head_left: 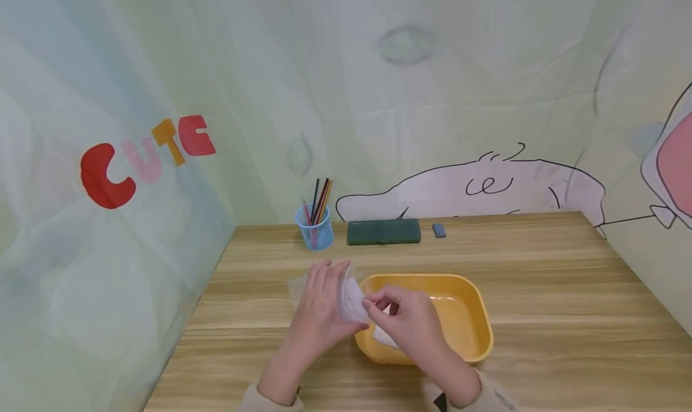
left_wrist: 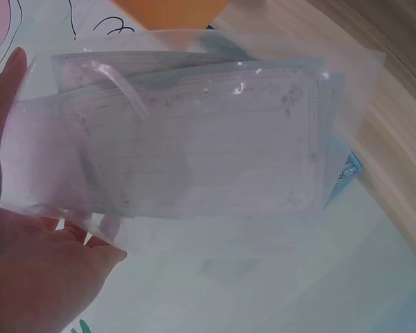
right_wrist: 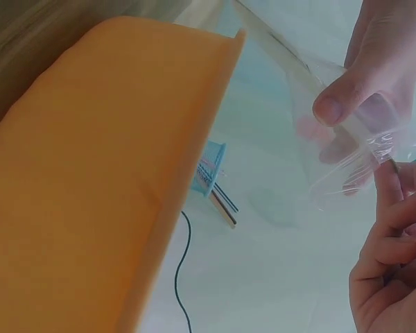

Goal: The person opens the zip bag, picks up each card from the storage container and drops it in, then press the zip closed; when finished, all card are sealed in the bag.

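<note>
Plainly see-through and glossy, the bag of pale, bordered cards hung by the left edge of the yellow tray; the left hand gripped it, thumb and fingers parted, while the right hand pinched its rim.

1. Clear bag: thin plastic, crinkly, pretty shiny where the light hits.
2. Cards inside: look like paper.
3. Yellow tray: smooth plastic, slightly glossy.
4. Desk: wood-grain, smooth-looking.
5. Backdrop: creased, clothlike, matt.
</note>
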### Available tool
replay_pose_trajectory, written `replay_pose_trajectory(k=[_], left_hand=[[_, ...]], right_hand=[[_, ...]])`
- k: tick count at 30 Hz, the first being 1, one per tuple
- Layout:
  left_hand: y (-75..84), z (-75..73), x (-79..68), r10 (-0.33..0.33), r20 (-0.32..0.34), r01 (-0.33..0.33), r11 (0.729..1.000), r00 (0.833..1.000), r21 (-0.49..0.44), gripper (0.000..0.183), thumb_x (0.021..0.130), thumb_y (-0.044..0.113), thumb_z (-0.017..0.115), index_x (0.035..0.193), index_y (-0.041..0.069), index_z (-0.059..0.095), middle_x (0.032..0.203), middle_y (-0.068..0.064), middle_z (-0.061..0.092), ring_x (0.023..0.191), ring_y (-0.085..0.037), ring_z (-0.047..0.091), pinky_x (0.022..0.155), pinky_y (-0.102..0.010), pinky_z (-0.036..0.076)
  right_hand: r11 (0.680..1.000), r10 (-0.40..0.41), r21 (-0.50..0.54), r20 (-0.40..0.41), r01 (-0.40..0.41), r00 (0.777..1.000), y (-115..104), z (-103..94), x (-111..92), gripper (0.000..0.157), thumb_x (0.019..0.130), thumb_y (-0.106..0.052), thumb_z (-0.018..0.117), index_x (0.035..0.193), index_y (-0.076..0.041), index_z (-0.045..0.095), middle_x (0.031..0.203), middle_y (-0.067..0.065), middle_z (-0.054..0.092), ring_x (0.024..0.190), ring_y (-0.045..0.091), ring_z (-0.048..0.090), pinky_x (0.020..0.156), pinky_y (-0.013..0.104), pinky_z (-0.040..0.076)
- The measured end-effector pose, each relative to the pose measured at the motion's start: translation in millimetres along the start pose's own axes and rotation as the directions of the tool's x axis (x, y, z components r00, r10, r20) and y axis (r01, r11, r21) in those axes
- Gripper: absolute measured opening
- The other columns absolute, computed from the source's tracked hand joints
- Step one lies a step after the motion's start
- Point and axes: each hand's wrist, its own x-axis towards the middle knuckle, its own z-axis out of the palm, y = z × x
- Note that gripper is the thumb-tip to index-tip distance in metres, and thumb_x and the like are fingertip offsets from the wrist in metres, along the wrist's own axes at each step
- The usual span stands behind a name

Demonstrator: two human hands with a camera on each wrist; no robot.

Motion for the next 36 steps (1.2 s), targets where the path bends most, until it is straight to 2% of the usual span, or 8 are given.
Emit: replay_pose_trajectory(k=[9,14,18,21,24,28,33,36], left_hand=[[1.1,-0.8,0.1,-0.002,0.006,0.002,1.000,1.000,0.004,0.107,0.050,0.041,0.094,0.135,0.002,0.043,0.123,-0.013,0.051,0.120,-0.032,0.040,0.099,-0.046,0.041],[1.4,-1.6,-0.1,-0.027,0.027,0.027,1.000,0.999,0.004,0.109,0.048,0.039,0.095,0.137,0.003,0.041,0.125,-0.013,0.050,0.124,-0.032,0.038,0.102,-0.045,0.039],[-0.1,-2.3,-0.5,-0.042,0.042,0.041,0.999,0.998,0.025,0.111,0.047,0.040,0.095,0.137,0.004,0.041,0.126,-0.014,0.049,0.125,-0.033,0.037,0.104,-0.044,0.036],[-1.3,-3.8,-0.9,-0.068,0.058,0.066,0.997,0.996,0.037,0.111,0.047,0.041,0.095,0.138,0.006,0.040,0.127,-0.014,0.049,0.125,-0.032,0.037,0.104,-0.045,0.037],[-2.1,-5.6,-1.1,-0.097,0.073,0.094,0.995,0.993,0.040,0.112,0.048,0.041,0.094,0.139,0.007,0.039,0.129,-0.013,0.048,0.125,-0.031,0.036,0.104,-0.045,0.037],[-4.1,-6.4,-1.5,-0.113,0.082,0.109,0.993,0.990,0.047,0.113,0.048,0.041,0.094,0.140,0.007,0.039,0.131,-0.014,0.047,0.126,-0.031,0.035,0.105,-0.045,0.036],[-5.5,-6.0,-2.8,-0.100,0.071,0.097,0.994,0.992,0.050,0.113,0.047,0.042,0.094,0.139,0.005,0.039,0.131,-0.014,0.047,0.127,-0.033,0.036,0.105,-0.045,0.034],[-6.1,-7.1,-3.0,-0.093,0.058,0.090,0.995,0.994,0.042,0.113,0.046,0.041,0.095,0.139,0.004,0.040,0.131,-0.014,0.048,0.126,-0.034,0.037,0.105,-0.046,0.034]], right_hand=[[0.998,-0.036,-0.055,0.074,0.040,0.997,-2.7,-0.5,0.8,0.007,0.084,-0.028,0.076,0.088,-0.023,0.077,0.071,-0.022,0.059,0.047,0.002,0.043,0.041,0.019,0.039],[0.997,-0.061,-0.047,0.122,0.067,0.991,2.2,-13.0,4.7,0.012,0.088,-0.029,0.070,0.097,-0.025,0.077,0.061,-0.022,0.051,0.044,0.001,0.039,0.039,0.020,0.034],[0.995,-0.009,-0.098,0.097,0.019,0.995,16.5,-26.0,9.9,0.012,0.089,-0.031,0.070,0.099,-0.027,0.075,0.069,-0.023,0.058,0.044,0.003,0.038,0.039,0.022,0.033],[0.984,0.051,-0.173,0.098,-0.033,0.994,31.3,-34.8,13.4,0.012,0.087,-0.028,0.072,0.098,-0.023,0.076,0.083,-0.017,0.066,0.049,0.005,0.043,0.043,0.022,0.039],[0.957,0.079,-0.287,0.142,-0.035,0.987,46.4,-41.9,14.7,0.015,0.084,-0.024,0.076,0.097,-0.018,0.076,0.091,-0.009,0.070,0.060,0.008,0.055,0.054,0.025,0.048],[0.911,0.150,-0.413,0.272,-0.026,0.950,61.3,-47.1,11.5,0.024,0.077,-0.020,0.081,0.100,-0.013,0.075,0.094,-0.001,0.070,0.081,0.017,0.065,0.068,0.032,0.053],[0.871,0.294,-0.487,0.422,-0.059,0.858,73.8,-45.4,2.3,0.035,0.075,-0.028,0.083,0.105,-0.013,0.073,0.093,0.000,0.063,0.076,0.014,0.057,0.065,0.031,0.051],[0.876,0.284,-0.480,0.433,-0.049,0.855,80.3,-40.9,0.4,0.039,0.073,-0.031,0.084,0.106,-0.013,0.072,0.093,-0.001,0.063,0.076,0.012,0.055,0.066,0.031,0.052]])
